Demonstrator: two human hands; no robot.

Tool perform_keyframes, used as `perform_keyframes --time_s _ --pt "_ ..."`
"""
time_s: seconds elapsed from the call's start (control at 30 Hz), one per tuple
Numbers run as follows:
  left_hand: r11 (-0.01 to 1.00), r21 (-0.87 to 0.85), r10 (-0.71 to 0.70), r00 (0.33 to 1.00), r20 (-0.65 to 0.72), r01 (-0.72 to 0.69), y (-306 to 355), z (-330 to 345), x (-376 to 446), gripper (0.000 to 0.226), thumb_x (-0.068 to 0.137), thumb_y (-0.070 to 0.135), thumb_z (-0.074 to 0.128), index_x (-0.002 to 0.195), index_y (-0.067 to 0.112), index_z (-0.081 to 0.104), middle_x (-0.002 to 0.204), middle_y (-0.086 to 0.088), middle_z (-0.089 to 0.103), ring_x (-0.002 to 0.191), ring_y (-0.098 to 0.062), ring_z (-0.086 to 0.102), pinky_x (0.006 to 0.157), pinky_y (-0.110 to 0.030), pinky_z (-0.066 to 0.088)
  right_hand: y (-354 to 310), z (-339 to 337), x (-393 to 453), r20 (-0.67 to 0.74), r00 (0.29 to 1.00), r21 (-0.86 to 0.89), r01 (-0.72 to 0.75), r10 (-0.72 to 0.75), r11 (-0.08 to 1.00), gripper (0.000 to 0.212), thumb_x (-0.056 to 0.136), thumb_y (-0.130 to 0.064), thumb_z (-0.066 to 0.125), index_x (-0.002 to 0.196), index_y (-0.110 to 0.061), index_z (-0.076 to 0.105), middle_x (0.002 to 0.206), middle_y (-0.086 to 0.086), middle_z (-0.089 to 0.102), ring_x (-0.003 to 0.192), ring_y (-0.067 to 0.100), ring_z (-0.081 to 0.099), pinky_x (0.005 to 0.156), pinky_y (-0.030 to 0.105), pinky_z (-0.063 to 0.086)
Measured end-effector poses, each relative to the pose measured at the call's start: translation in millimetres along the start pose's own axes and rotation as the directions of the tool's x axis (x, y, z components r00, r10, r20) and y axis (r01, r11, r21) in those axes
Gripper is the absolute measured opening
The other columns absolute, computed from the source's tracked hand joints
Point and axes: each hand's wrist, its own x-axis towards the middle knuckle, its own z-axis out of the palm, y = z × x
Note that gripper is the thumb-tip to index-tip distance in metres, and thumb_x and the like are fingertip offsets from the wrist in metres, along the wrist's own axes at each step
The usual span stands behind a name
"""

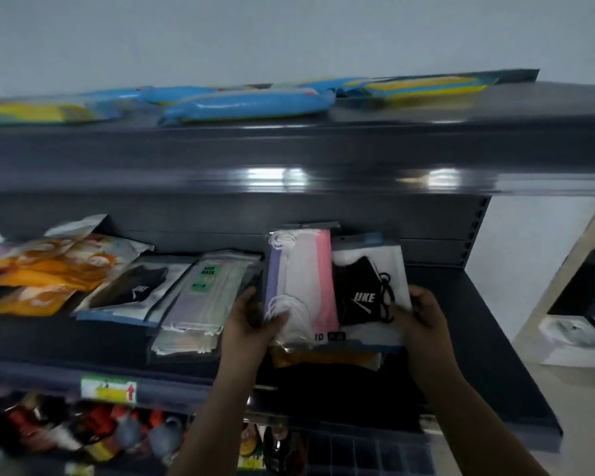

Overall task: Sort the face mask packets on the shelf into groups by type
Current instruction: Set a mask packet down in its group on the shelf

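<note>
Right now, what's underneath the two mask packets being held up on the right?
Under the pastel packet and the black mask packet, an orange packet pokes out at the bottom edge. Only that strip shows; the rest of the pile is covered.

both bare forearms reach up and forward from the bottom of the view, angled slightly inward toward each other. the left hand [251, 317] has its thumb lying across the front of a packet's lower left edge, fingers curled behind it. the right hand [418, 312] shows its back, knuckles bent, fingertips pinching the right edge of another packet. the hands are well apart.
</note>
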Motion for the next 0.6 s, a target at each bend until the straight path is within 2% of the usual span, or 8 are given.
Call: perform_keyframes --time_s 0.1,0.2,0.3,0.4,0.53,0.6 --pt "0.989 -0.148 -0.021 0.998 -0.055 0.013 3 -14 -21 0.055 0.073 -0.001 0.075 0.123 0.008 0.056 0.100 -0.006 0.061 0.091 -0.021 0.058 0.073 -0.028 0.050 -2 5 -5 0.050 0.999 0.053 -0.016 0.014 0.998 0.023 0.088 0.005 0.054 0.089 -0.018 0.057 0.086 0.005 0.065 0.071 0.013 0.063 0.059 0.021 0.054" --pt "0.984 -0.176 -0.023 0.995 -0.095 0.006 7 -34 -48 0.040 0.079 -0.003 0.068 0.114 0.016 0.059 0.099 -0.008 0.062 0.081 -0.020 0.059 0.060 -0.022 0.051 1 17 -12 0.134 0.991 0.068 -0.033 0.024 0.997 0.019 0.089 0.001 0.056 0.095 -0.017 0.060 0.095 0.011 0.067 0.083 0.023 0.063 0.072 0.033 0.053" --pt "0.981 -0.192 0.003 0.981 -0.195 -0.041 2 -58 -70 0.041 0.080 -0.001 0.068 0.111 0.024 0.060 0.108 -0.012 0.060 0.091 -0.021 0.058 0.071 -0.028 0.049 5 33 -22 0.197 0.978 0.103 -0.087 0.066 0.991 0.022 0.089 -0.001 0.056 0.108 -0.011 0.059 0.090 -0.002 0.070 0.085 0.022 0.063 0.079 0.038 0.050" --pt "0.983 -0.165 0.033 0.956 -0.293 -0.085 -3 -80 -91 0.042 0.078 0.003 0.072 0.113 0.025 0.060 0.118 -0.009 0.063 0.102 -0.025 0.062 0.077 -0.031 0.053 12 52 -34 0.258 0.961 0.121 -0.137 0.103 0.983 0.024 0.088 -0.001 0.058 0.102 -0.020 0.060 0.092 0.000 0.071 0.087 0.022 0.064 0.083 0.037 0.049" --pt "0.984 -0.146 0.039 0.922 -0.386 -0.103 -4 -114 -114 0.042 0.081 0.001 0.068 0.109 0.031 0.062 0.115 -0.017 0.063 0.104 -0.036 0.063 0.087 -0.055 0.051 21 80 -51 0.335 0.935 0.100 -0.158 0.116 0.982 0.029 0.088 -0.003 0.058 0.113 -0.018 0.055 0.097 0.001 0.067 0.095 0.023 0.062 0.084 0.032 0.047" --pt "0.988 -0.110 0.048 0.898 -0.437 -0.106 -4 -131 -122 0.042 0.080 0.003 0.070 0.108 0.034 0.063 0.114 -0.014 0.064 0.106 -0.037 0.062 0.089 -0.061 0.049 25 95 -60 0.367 0.921 0.095 -0.173 0.127 0.980 0.031 0.089 -0.005 0.059 0.117 -0.018 0.053 0.101 0.004 0.066 0.098 0.025 0.061 0.088 0.035 0.047"
